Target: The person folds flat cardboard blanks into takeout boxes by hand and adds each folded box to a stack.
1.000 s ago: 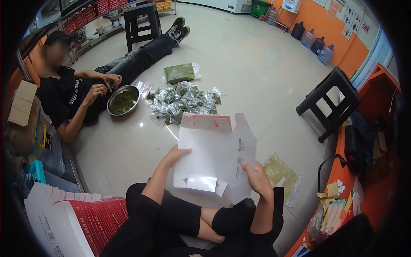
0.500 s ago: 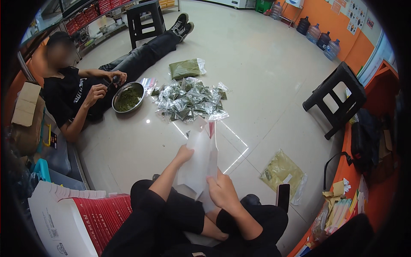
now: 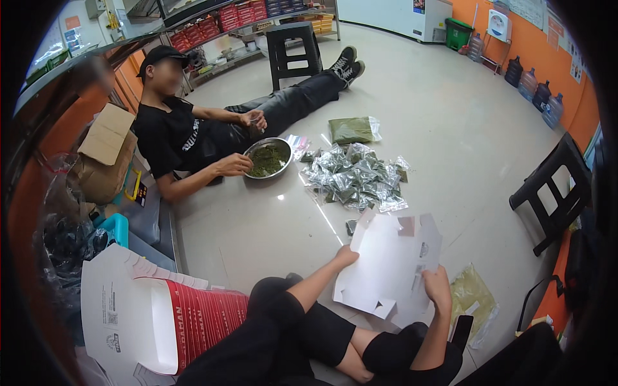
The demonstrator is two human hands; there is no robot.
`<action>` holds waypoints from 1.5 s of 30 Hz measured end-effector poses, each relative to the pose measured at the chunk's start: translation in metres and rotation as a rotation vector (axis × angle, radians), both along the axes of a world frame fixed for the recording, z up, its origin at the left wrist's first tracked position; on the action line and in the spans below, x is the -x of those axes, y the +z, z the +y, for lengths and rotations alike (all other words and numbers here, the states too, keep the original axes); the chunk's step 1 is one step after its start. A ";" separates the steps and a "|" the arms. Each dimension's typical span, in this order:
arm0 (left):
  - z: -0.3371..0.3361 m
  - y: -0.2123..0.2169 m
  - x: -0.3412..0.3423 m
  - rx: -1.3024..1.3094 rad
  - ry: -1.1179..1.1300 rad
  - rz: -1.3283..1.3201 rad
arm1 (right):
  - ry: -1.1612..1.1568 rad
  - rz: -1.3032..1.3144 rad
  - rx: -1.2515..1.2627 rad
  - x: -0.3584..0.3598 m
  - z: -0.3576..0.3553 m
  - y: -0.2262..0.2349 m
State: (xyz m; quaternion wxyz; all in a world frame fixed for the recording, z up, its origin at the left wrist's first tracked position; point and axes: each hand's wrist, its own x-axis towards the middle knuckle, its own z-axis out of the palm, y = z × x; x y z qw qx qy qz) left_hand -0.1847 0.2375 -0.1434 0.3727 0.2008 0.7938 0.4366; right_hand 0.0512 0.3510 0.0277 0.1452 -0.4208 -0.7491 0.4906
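Spread open above my lap is a white cardboard box blank (image 3: 394,265) with notched flaps, its pale face turned up. My left hand (image 3: 347,257) grips its left edge, fingers partly hidden by the card. Its right edge is pinched in my right hand (image 3: 438,287). Just beyond the blank lies a heap of small see-through packets (image 3: 354,175) filled with something green. A stack of red and white folded box blanks (image 3: 209,320) stands beside my left leg.
At the left a co-worker sits with one hand at a metal bowl (image 3: 288,168) of green shreds. A large green bag (image 3: 351,130) lies behind the packets. To my right are a yellowish plastic bag (image 3: 473,296), a phone (image 3: 461,331) and a black stool (image 3: 557,193).
The blank has gone from narrow and folded to spread wide, with my hands farther apart. My view has swung left. The co-worker's one hand has moved to the bowl.
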 end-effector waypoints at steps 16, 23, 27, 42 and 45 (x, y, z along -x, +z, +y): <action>-0.005 -0.025 -0.021 0.250 0.061 -0.023 | -0.333 -1.207 -0.915 0.135 -0.054 -0.163; -0.007 -0.043 -0.013 0.219 0.087 -0.079 | -0.358 -1.425 -0.952 0.154 -0.071 -0.212; -0.009 -0.055 -0.012 0.173 0.070 -0.139 | -0.343 -1.356 -0.900 0.153 -0.056 -0.203; -0.007 -0.052 -0.017 0.118 0.053 -0.017 | 0.056 -0.452 -0.232 0.011 0.065 -0.114; -0.008 -0.041 -0.019 0.128 0.074 0.004 | 0.086 -0.524 -0.309 0.033 0.047 -0.090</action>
